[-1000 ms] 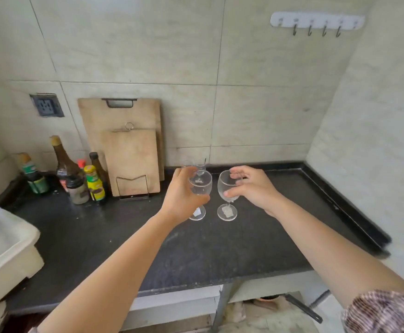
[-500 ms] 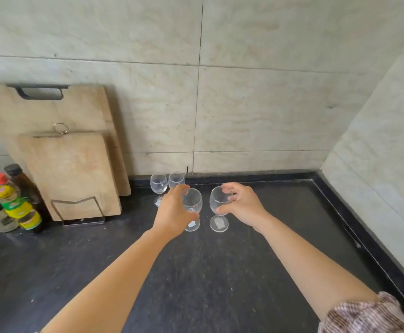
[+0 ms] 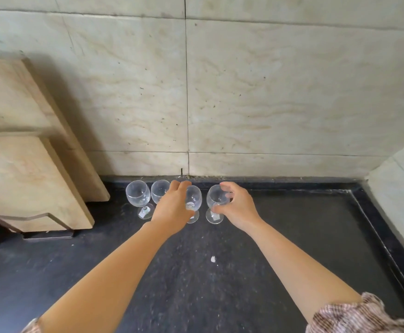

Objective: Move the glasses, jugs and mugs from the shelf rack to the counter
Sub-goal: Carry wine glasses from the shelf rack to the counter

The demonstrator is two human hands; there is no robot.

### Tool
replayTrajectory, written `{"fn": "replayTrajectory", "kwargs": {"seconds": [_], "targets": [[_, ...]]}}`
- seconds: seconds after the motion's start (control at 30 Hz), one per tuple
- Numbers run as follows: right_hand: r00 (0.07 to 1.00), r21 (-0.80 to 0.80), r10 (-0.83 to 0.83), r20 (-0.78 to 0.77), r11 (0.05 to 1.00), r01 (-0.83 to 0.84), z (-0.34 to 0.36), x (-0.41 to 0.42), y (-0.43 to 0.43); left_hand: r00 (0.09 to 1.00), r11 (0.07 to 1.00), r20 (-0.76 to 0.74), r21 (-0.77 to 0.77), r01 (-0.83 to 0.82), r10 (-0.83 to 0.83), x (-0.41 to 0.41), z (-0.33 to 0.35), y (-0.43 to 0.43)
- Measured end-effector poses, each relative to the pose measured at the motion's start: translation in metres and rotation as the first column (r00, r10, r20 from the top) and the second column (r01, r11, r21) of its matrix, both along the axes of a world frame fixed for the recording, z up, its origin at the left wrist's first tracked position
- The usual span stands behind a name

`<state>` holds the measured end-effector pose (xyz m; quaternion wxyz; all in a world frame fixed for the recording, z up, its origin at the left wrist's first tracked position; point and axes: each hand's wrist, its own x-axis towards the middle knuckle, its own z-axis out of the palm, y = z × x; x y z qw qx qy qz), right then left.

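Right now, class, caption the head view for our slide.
Left hand and right hand grip wine glasses beside two others on a counter.

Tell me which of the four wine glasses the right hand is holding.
The rightmost glass, farthest from the cutting boards: the right hand grips its bowl. The left hand holds its neighbour.

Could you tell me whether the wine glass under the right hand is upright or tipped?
Upright: the wine glass has its foot flat on the counter and bowl above, gripped by the right hand.
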<state>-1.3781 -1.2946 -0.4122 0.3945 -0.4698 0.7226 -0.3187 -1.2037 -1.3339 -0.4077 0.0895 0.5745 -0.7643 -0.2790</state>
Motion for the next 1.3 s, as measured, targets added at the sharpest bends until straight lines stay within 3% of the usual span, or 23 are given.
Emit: {"fn": "replayTrajectory", "kwargs": {"seconds": [0.73,0.93,1.13,1.3], "targets": [[0.996,0.038,0.080,-0.036,0.996,-0.078,-0.024,-0.005,-0.035,0.995,0.999,0.090,-0.024,-0.031,0.033,-0.018,-0.026,-0.022],[0.983,0.056,0.112,-0.146,0.993,-0.105,-0.020,-0.001,-0.034,0.999,1.000,0.042,-0.005,-0.031,0.031,-0.017,-0.018,-0.016],[0.947,-0.098,0.091,-0.308,0.987,-0.127,0.010,0.017,-0.022,0.995,0.994,-0.079,-0.094,-0.061,0.054,0.016,0.010,0.007],[0.870,-0.149,0.211,-0.445,0.941,-0.304,0.048,0.065,-0.005,0.980,0.968,-0.103,-0.168,-0.188,0.172,0.071,0.046,0.039]]}}
